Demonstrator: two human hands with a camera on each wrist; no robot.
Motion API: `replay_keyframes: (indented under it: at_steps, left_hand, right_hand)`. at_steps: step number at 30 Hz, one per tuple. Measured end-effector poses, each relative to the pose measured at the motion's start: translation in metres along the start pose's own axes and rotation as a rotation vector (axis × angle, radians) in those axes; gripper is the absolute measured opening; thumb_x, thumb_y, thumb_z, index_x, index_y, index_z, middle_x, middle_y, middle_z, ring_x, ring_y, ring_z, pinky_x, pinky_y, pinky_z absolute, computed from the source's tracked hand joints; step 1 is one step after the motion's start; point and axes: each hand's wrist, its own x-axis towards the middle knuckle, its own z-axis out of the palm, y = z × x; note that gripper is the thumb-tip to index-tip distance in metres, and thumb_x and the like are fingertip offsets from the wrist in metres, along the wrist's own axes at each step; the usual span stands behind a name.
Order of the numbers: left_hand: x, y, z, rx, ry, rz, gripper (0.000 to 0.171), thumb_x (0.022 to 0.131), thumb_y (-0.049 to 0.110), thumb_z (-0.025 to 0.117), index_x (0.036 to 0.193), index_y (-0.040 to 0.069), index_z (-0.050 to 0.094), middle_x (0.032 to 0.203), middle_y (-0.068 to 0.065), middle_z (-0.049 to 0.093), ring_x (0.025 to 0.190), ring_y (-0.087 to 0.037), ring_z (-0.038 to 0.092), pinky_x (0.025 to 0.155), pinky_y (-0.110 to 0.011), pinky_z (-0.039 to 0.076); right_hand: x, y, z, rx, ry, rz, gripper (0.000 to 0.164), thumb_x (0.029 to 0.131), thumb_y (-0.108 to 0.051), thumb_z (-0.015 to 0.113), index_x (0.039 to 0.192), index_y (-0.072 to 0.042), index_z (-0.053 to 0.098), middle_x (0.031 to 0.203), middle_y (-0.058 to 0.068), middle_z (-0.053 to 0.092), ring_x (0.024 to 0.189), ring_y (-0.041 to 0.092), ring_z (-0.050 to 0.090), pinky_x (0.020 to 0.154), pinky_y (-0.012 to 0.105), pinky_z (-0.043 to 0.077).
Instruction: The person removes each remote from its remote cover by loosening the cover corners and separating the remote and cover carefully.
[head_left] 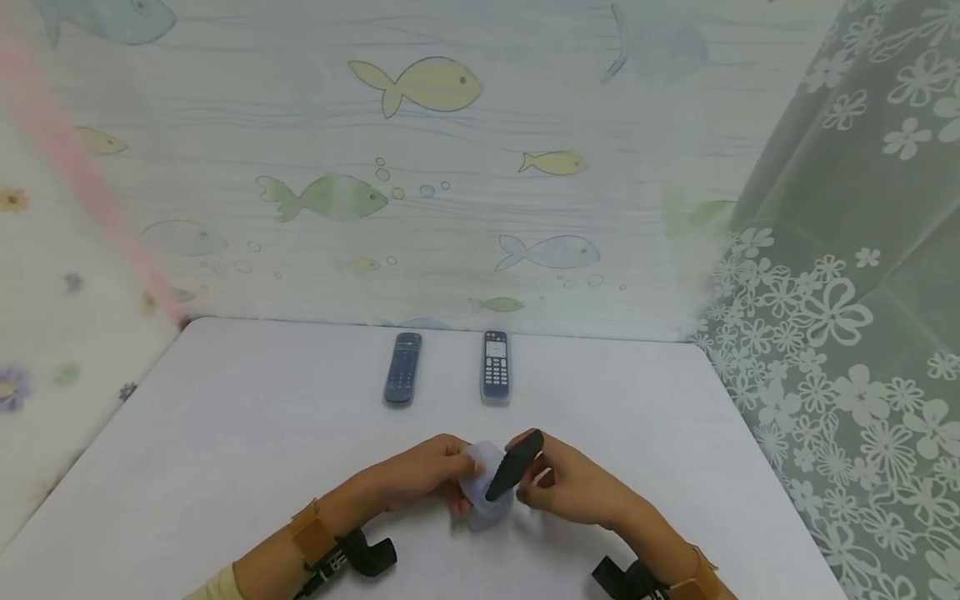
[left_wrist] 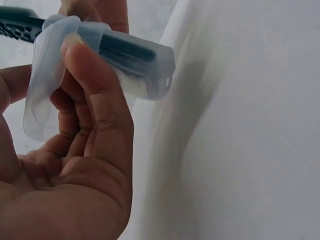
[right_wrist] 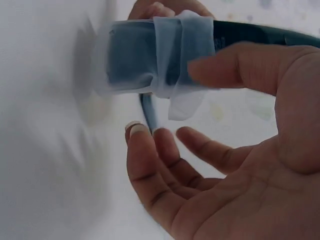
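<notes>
A dark remote control is tilted between the two hands, its lower part inside a translucent, soft cover. The cover's upper part is folded back on itself in the right wrist view, forming a loose cuff. My left hand pinches the folded cover around the remote, a fingertip pressing on it in the left wrist view. My right hand is at the remote's bare end; its straight thumb lies across remote and cuff. The other right fingers curl loosely apart from it.
Two more remote controls lie toward the back of the white table: a dark one on the left and one with white buttons on the right. A fish-patterned curtain stands behind, a grey flowered one at the right.
</notes>
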Motion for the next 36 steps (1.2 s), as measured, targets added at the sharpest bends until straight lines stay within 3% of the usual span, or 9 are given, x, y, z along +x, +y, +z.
replay_keyframes:
  at_steps: [5, 10, 17, 21, 27, 36]
  left_hand:
    - [0.001, 0.002, 0.001, -0.033, 0.065, 0.015, 0.03, 0.102, 0.017, 0.061, 0.119, -0.006, 0.069, 0.093, -0.007, 0.072, 0.069, -0.013, 0.068, 0.066, -0.027, 0.058]
    - [0.0, 0.002, 0.002, -0.042, 0.121, 0.043, 0.034, 0.102, 0.018, 0.063, 0.124, -0.009, 0.066, 0.096, -0.009, 0.073, 0.073, -0.016, 0.071, 0.069, -0.028, 0.06]
    - [0.0, 0.0, 0.004, -0.059, 0.133, 0.053, 0.036, 0.104, 0.019, 0.064, 0.125, -0.011, 0.063, 0.098, -0.011, 0.073, 0.077, -0.017, 0.073, 0.071, -0.029, 0.062]
    - [-0.001, 0.0, 0.005, -0.04, 0.162, 0.064, 0.036, 0.104, 0.019, 0.067, 0.125, -0.011, 0.065, 0.098, -0.01, 0.074, 0.078, -0.017, 0.074, 0.071, -0.029, 0.06]
    - [-0.005, 0.007, 0.01, 0.088, 0.307, 0.112, 0.036, 0.099, 0.021, 0.075, 0.127, -0.002, 0.071, 0.095, -0.004, 0.074, 0.076, -0.016, 0.066, 0.063, -0.027, 0.048]
    - [-0.008, 0.016, 0.032, 0.225, 0.583, 0.209, 0.027, 0.096, 0.018, 0.079, 0.117, 0.001, 0.073, 0.094, -0.006, 0.075, 0.074, -0.016, 0.067, 0.066, -0.028, 0.057]
  right_hand:
    - [-0.002, 0.0, -0.001, 0.006, 0.028, -0.027, 0.061, 0.09, -0.018, 0.084, 0.144, -0.013, 0.056, 0.119, 0.006, 0.066, 0.106, 0.03, 0.066, 0.086, 0.032, 0.058]
    - [-0.002, 0.001, -0.002, 0.019, 0.093, -0.072, 0.063, 0.091, -0.022, 0.086, 0.145, -0.011, 0.057, 0.119, 0.007, 0.065, 0.107, 0.035, 0.065, 0.085, 0.032, 0.059]
    - [-0.003, -0.002, -0.004, -0.027, 0.189, -0.235, 0.05, 0.097, -0.018, 0.08, 0.141, -0.011, 0.059, 0.126, 0.01, 0.068, 0.095, 0.02, 0.069, 0.08, 0.032, 0.06]
    - [-0.004, -0.004, -0.004, -0.009, 0.23, -0.272, 0.046, 0.096, -0.011, 0.08, 0.138, -0.009, 0.061, 0.128, 0.016, 0.066, 0.095, 0.016, 0.07, 0.081, 0.032, 0.061]
    - [-0.007, -0.004, -0.005, 0.091, 0.204, -0.259, 0.048, 0.094, -0.005, 0.079, 0.137, -0.006, 0.057, 0.136, 0.02, 0.06, 0.108, 0.024, 0.072, 0.088, 0.034, 0.063]
    - [-0.011, -0.007, -0.013, 0.212, 0.2, -0.063, 0.048, 0.098, -0.015, 0.077, 0.142, -0.01, 0.059, 0.142, 0.023, 0.058, 0.111, 0.029, 0.071, 0.089, 0.03, 0.06]
